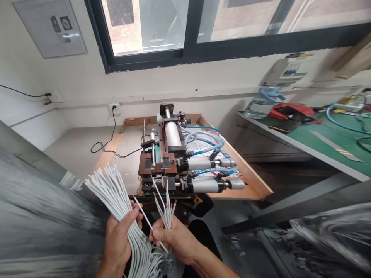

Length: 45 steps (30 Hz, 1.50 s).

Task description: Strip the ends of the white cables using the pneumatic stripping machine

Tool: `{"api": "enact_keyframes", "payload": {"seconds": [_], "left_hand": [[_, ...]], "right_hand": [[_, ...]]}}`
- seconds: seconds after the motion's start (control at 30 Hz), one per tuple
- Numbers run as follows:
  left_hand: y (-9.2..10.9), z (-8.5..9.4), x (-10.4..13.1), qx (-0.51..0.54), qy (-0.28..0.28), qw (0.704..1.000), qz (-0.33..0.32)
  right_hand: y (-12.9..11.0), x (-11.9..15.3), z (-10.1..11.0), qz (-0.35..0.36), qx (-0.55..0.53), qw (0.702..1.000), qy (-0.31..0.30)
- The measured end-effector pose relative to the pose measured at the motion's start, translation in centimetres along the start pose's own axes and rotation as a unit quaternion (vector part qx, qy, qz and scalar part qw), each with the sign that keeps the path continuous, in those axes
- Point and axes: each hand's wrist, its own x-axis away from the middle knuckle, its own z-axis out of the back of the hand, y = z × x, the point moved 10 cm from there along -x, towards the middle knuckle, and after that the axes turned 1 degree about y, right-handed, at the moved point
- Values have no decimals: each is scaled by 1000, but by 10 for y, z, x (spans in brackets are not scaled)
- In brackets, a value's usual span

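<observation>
Pneumatic machine in low-sided wooden tray; white cables in both hands.

The wooden tray [242, 166] contains the machine [173, 135], its blue hoses [208, 144] and pale scraps [199, 132] beneath them. In front of the machine, the left hand [117, 235] is closed around a thick bundle of white cables [114, 197], whose lower lengths hang in loose curves. The right hand [174, 239] pinches a smaller group of cables [166, 210], with reddish tips showing, and a single cable [145, 218] slanting toward the left fingers; contact there cannot be confirmed.

On the green bench top [327, 135] at right: a clear plastic container [257, 107], a red-and-black pouch [292, 112], a dark flat object [284, 126] and a metal strip [336, 146]. A black cord [107, 143] crosses the grey surface [78, 144] from a wall socket [115, 109]. A dark-framed window [162, 61] is set above, in a pale wall [174, 85].
</observation>
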Motion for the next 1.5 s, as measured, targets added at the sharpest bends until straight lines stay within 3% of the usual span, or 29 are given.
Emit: {"api": "enact_keyframes", "payload": {"seconds": [0.17,0.47,0.6,0.7,0.8,0.87,0.93,1.07,1.17,1.33,1.5], "left_hand": [[-2,-7,6,-3,-30,999,20],[-5,-18,9,-18,-79,997,8],[-1,-16,9,-15,-57,998,-8],[4,-15,8,-9,-47,999,-23],[6,-11,7,-4,-28,999,-35],[7,-7,5,2,-9,999,-41],[8,-4,3,8,7,999,-43],[6,-2,2,11,25,999,-27],[-1,6,3,-1,62,998,19],[-10,13,2,10,91,993,74],[-16,16,-1,13,110,988,104]], "right_hand": [[14,6,-16,-37,10,998,-59],[20,9,-17,-72,-7,996,-50],[0,9,-10,18,-17,1000,2],[-19,15,7,92,38,992,81],[-42,26,24,155,189,955,170],[-55,32,25,192,280,923,183],[-59,32,25,200,300,915,181],[-56,29,42,191,173,932,255],[-52,19,46,196,61,933,294],[-36,-6,44,158,-125,933,298],[-31,-17,41,125,-192,933,278]]}}
